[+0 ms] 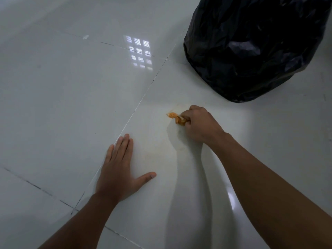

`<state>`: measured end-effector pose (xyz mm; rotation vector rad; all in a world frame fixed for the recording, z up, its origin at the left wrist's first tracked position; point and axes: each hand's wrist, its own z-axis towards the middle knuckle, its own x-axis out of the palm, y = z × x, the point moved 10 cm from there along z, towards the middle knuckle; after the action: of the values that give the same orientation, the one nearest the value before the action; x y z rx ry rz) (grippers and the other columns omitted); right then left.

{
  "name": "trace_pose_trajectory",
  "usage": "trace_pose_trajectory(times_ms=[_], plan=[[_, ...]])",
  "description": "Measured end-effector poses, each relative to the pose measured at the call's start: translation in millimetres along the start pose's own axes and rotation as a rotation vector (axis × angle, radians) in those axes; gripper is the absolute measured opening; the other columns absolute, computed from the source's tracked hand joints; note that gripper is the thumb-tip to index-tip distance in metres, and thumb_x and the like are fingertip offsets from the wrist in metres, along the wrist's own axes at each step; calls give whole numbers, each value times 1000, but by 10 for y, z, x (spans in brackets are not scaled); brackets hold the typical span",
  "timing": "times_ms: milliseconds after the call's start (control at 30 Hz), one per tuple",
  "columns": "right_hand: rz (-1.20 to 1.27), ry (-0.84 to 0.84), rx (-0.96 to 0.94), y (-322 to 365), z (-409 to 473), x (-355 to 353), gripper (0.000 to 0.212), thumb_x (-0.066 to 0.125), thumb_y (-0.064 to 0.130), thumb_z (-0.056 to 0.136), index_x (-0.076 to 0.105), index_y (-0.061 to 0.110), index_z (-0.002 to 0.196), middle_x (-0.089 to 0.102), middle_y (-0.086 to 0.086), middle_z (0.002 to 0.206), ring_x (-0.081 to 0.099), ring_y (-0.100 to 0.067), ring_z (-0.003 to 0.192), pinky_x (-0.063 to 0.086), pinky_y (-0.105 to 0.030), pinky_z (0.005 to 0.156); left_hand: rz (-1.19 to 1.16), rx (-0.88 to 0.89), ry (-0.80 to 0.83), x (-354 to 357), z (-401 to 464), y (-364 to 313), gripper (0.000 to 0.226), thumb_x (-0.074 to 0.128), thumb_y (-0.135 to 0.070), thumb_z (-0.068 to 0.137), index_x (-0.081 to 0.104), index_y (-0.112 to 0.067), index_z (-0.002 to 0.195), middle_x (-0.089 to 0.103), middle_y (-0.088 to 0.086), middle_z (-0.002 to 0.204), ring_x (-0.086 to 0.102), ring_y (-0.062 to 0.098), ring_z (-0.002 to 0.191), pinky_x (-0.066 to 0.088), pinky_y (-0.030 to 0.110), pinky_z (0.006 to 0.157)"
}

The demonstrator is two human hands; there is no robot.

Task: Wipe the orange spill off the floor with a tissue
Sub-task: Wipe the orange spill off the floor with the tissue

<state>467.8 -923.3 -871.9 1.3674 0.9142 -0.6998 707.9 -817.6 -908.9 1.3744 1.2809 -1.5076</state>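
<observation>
1. The right hand [199,123] is clenched in a fist around a crumpled, orange-stained tissue [177,118], pressing it against the glossy white tiled floor [71,96].
2. The tissue's stained end pokes out to the left of the fist (most of the wad is hidden inside the grip).
3. A faint orange smear [152,151] tints the tile between the two hands.
4. The left hand [119,169] lies flat on the floor, fingers extended and released, holding nothing.
5. A black plastic rubbish bag [251,45] stands beyond the right hand, near it yet apart.
</observation>
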Motion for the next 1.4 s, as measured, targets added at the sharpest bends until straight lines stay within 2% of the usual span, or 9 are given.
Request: trace_pose_trajectory(times_ms=[200, 333, 467, 600, 767, 833, 1000, 1167, 1400], plan=[[13, 179, -90, 127, 33, 143, 52, 55, 4, 89, 62, 35, 130, 45, 2, 110, 51, -20, 94, 50, -34, 83, 1, 8, -4, -4, -4, -6, 125, 27, -95, 72, 20, -3, 157, 10, 8, 167, 6, 22, 156, 12, 47, 126], [-57, 235, -125, 204, 76, 190, 40, 58, 3, 88, 71, 23, 120, 48, -4, 114, 52, -24, 99, 48, -37, 87, 1, 1, -3, -10, -9, -4, 124, 33, -93, 71, 17, -5, 158, 7, 7, 168, 3, 20, 156, 8, 44, 127], [5, 160, -194, 304, 1, 136, 26, 59, 4, 89, 76, 17, 104, 51, 3, 123, 54, -12, 86, 43, -14, 76, 4, -3, -8, -12, -12, -2, 124, 33, -93, 71, 18, -5, 157, 8, 7, 168, 4, 20, 156, 9, 45, 126], [1, 149, -182, 277, -61, 109, 23, 63, 6, 79, 75, 19, 94, 63, 5, 101, 59, -15, 87, 52, -29, 77, 4, 1, -15, -4, -13, 2, 124, 32, -94, 72, 20, -4, 157, 10, 8, 168, 6, 21, 156, 12, 46, 126], [155, -170, 65, -106, 22, -239, 28, 63, 12, 85, 68, 21, 112, 65, 8, 97, 60, -11, 85, 51, -24, 81, -14, -3, -21, 4, -11, 14, 124, 34, -94, 72, 20, -5, 157, 9, 6, 168, 5, 20, 156, 11, 46, 126], [175, -252, 130, -217, 97, -316, 21, 64, 10, 86, 72, 16, 104, 66, 1, 97, 61, -13, 85, 51, -24, 80, -18, -3, -20, 3, -10, 13, 124, 35, -93, 72, 19, -5, 157, 9, 6, 168, 4, 20, 156, 10, 45, 126], [71, -160, 121, -140, 359, -149, 17, 61, 6, 90, 77, 6, 94, 63, -10, 99, 61, -25, 90, 50, -30, 81, -15, -1, -19, -7, -10, 7, 123, 38, -92, 72, 21, -3, 157, 11, 8, 168, 6, 22, 156, 13, 47, 126], [28, -112, 58, 137, 370, -9, 20, 63, 16, 90, 77, 20, 104, 69, 1, 99, 55, -18, 101, 46, -30, 85, -7, 6, -5, 6, -11, 16, 123, 34, -93, 73, 19, -4, 157, 9, 8, 168, 4, 21, 156, 14, 48, 126], [55, -15, -117, 334, -27, 104, 19, 63, 14, 84, 79, 21, 91, 64, 2, 86, 60, -18, 81, 51, -31, 73, -1, 1, -10, 9, -8, 20, 125, 34, -94, 72, 20, -4, 157, 9, 8, 168, 5, 21, 156, 13, 48, 126]])
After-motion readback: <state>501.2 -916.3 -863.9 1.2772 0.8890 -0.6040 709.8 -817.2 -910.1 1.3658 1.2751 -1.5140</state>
